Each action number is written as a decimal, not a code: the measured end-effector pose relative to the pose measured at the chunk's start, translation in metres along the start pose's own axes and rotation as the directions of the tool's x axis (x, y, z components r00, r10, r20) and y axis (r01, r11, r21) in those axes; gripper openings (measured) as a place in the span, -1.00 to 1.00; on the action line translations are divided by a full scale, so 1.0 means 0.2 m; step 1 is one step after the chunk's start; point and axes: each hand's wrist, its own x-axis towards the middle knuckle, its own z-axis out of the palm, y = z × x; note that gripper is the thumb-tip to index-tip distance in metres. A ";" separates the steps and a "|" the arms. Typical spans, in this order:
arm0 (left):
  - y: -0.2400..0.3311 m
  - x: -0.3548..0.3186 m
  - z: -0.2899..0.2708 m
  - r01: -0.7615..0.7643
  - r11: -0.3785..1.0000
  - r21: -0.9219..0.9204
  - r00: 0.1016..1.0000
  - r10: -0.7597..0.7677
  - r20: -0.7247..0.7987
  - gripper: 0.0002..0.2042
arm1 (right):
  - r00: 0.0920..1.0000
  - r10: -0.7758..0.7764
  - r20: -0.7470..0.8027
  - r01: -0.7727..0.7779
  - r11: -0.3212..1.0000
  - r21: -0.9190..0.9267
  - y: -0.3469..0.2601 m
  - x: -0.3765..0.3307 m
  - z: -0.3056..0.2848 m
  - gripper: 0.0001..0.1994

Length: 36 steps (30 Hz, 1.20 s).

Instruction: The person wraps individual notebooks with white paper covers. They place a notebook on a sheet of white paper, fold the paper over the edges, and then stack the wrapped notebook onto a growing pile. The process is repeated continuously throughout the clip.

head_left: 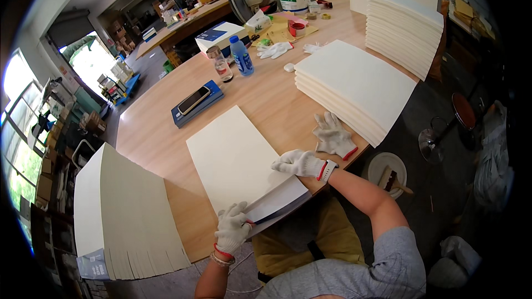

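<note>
while our gloved left hand (233, 231) pinches the flat cream folded board (244, 160) at the wooden counter's (266, 94) near edge, our gloved right hand (302, 163) presses open-palmed on it.

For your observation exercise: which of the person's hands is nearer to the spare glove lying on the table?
Right. The right hand rests on the white sheet just below the spare glove, while the left hand grips the sheet's near edge, farther away toward the table edge.
</note>
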 end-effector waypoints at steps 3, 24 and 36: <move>0.01 0.02 -0.01 0.029 0.998 -0.051 1.000 -0.029 -0.003 -0.92 | 1.000 -0.015 -0.017 0.015 0.999 0.028 0.04 0.01 0.01 -0.56; -0.31 0.12 -0.09 0.668 0.707 -0.231 0.735 -0.675 0.059 -0.77 | 0.998 0.064 0.005 -0.060 0.957 -0.283 -0.08 -0.01 -0.01 -0.50; -0.27 0.19 -0.09 0.635 0.772 -0.027 0.772 -0.634 0.052 -0.70 | 0.970 0.055 -0.236 -0.169 0.852 -0.496 -0.11 0.00 0.10 -0.64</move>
